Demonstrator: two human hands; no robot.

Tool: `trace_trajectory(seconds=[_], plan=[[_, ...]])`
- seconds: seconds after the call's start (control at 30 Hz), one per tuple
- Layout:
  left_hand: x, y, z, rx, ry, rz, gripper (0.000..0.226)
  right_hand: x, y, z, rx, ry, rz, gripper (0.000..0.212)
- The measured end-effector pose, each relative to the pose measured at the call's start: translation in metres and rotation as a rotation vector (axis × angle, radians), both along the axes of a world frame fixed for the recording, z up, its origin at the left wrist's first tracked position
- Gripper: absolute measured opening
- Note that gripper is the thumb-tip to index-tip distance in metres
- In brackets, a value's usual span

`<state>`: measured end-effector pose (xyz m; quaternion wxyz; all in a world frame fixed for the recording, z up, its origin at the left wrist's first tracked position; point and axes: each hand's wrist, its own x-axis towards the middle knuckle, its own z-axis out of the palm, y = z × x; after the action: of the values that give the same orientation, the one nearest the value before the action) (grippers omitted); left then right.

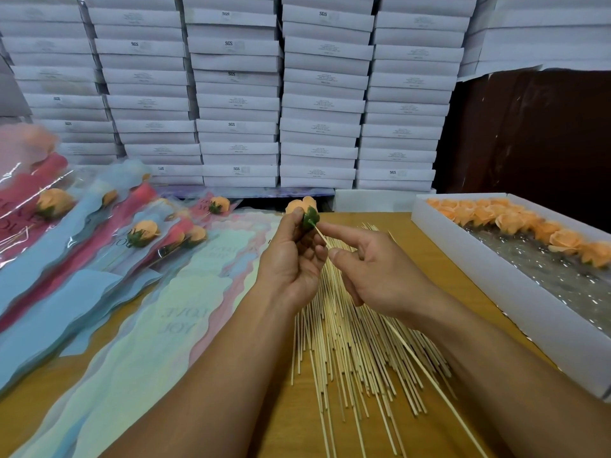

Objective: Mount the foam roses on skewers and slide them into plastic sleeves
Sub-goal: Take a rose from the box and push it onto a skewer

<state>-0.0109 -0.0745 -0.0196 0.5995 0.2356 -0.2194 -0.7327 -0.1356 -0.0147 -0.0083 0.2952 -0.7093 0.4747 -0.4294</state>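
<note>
At frame centre the left hand (291, 256) grips the foam rose (302, 209), green base facing the right hand (377, 272), which pinches the skewer (413, 352) running toward lower right, its tip meeting that base.

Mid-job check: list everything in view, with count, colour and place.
held rose: one, orange, green base, above table centre
held skewer: one, pale wood, tip at the rose's base
loose skewers: many, pale, table centre
empty sleeves: stack, pastel, left of skewers
sleeved roses: several, far left
tray: one, white, right, with orange roses
boxes: many, white, stacked behind
left hand: grips rose
right hand: grips skewer
</note>
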Motion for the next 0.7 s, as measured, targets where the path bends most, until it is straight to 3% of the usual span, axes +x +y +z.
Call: trace_trajectory(seconds=[0.3,0.47,0.7], plan=[[-0.0005,0.0008,0.0019,-0.023,-0.068,0.021,0.012,0.0012,-0.0020,-0.0003,0.015,-0.053,-0.014,0.041],[-0.0026,-0.0003,0.0001,-0.037,-0.107,0.061,0.011,0.0016,-0.0001,0.0009,-0.002,-0.056,-0.022,0.026],[-0.0087,-0.0009,-0.0046,-0.018,-0.166,0.199,0.006,0.0067,-0.0027,-0.0069,-0.041,0.009,-0.046,0.034]])
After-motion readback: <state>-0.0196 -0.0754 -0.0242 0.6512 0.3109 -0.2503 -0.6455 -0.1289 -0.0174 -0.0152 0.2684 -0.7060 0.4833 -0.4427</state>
